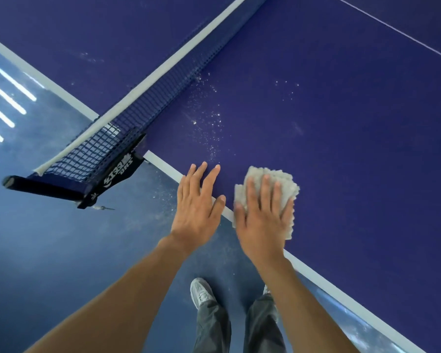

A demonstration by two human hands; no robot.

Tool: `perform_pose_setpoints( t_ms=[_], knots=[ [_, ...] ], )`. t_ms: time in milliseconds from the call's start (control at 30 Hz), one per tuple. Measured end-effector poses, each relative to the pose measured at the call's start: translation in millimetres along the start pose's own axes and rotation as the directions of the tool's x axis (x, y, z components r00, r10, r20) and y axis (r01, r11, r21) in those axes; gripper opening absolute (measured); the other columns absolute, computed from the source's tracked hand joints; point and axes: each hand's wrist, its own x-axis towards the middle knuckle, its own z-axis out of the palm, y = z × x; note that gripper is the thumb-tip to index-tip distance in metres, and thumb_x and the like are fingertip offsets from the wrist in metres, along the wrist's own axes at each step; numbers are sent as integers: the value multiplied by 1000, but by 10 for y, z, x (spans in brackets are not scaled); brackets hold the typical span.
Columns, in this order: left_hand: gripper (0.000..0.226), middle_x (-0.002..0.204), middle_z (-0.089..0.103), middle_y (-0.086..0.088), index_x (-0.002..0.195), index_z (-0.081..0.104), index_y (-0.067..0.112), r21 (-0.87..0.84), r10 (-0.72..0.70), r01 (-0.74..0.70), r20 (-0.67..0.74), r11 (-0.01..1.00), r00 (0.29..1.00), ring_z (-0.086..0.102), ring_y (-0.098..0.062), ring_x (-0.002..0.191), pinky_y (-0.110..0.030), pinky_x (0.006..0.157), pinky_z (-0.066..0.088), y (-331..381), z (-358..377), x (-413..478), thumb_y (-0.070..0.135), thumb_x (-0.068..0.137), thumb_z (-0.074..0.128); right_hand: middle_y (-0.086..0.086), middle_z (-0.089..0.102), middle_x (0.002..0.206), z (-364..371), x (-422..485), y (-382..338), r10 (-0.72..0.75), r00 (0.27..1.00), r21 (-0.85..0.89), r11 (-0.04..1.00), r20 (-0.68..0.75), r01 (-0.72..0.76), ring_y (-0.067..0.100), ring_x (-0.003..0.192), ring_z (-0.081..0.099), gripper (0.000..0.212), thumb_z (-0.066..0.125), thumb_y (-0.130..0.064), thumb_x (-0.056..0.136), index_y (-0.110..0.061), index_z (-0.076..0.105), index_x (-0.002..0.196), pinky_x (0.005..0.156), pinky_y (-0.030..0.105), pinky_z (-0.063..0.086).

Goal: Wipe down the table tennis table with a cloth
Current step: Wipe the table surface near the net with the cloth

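A purple table tennis table [341, 123] with a white edge line fills the upper right. White crumbs and dust [209, 123] are scattered on it near the net. My right hand [262, 212] presses flat on a fluffy grey-white cloth [283, 182] at the table's near edge, fingers straight. Just left of it, my left hand [199, 200] lies flat over the table's edge, fingers spread, holding nothing.
The dark net [148, 103] with its white top band runs diagonally from upper middle to a black clamp post [87, 184] that juts out past the table's side. Below is a blue floor [61, 250] with some dust, and my legs and grey shoes [201, 294].
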Motion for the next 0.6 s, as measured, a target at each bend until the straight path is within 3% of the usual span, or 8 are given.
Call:
perform_pose_setpoints(
  t_ms=[100,200,267,367,467,600],
  knots=[
    [61,166,27,-8,159,32,21,34,-25,30,-130,999,991,11,-26,158,-46,128,12,-188,-188,-30,36,100,42,7,19,172,117,-18,-397,-276,959,-30,960,61,278,30,160,10,63,30,-52,107,-27,27,164,124,66,17],
    [57,165,28,-11,157,35,17,95,-47,58,-106,994,993,12,-29,158,-51,127,14,-335,-367,61,30,103,49,2,9,175,61,-80,-144,-338,933,-30,939,123,344,28,161,3,62,23,-55,108,-33,14,166,126,64,12],
    [57,166,25,-12,158,33,17,116,-88,100,-99,988,991,10,-29,158,-51,128,13,-387,-472,169,32,104,47,-1,4,175,-43,-73,214,-243,959,-38,967,144,251,25,161,-2,62,14,-56,108,-36,8,166,127,63,6],
    [59,169,16,-14,159,27,19,143,-153,166,-102,976,983,3,-30,159,-49,129,6,-422,-567,379,35,105,44,-1,-3,175,-225,88,711,53,981,-57,997,188,-43,24,161,-8,69,2,-59,101,-35,1,166,127,60,1],
    [60,169,12,-15,160,26,19,192,-171,194,-130,962,977,-1,-31,159,-48,129,-2,-436,-591,595,36,105,43,0,-6,174,-360,423,873,273,949,-18,962,160,-274,24,160,-9,73,-1,-58,97,-32,0,166,126,61,1],
    [60,168,15,-16,158,30,19,283,-181,217,-151,934,972,8,-34,157,-50,129,4,-507,-576,838,40,104,45,6,-12,174,-386,1121,602,440,890,12,896,118,-444,29,159,-11,65,9,-49,105,-28,-5,166,123,67,2]
  ],
)
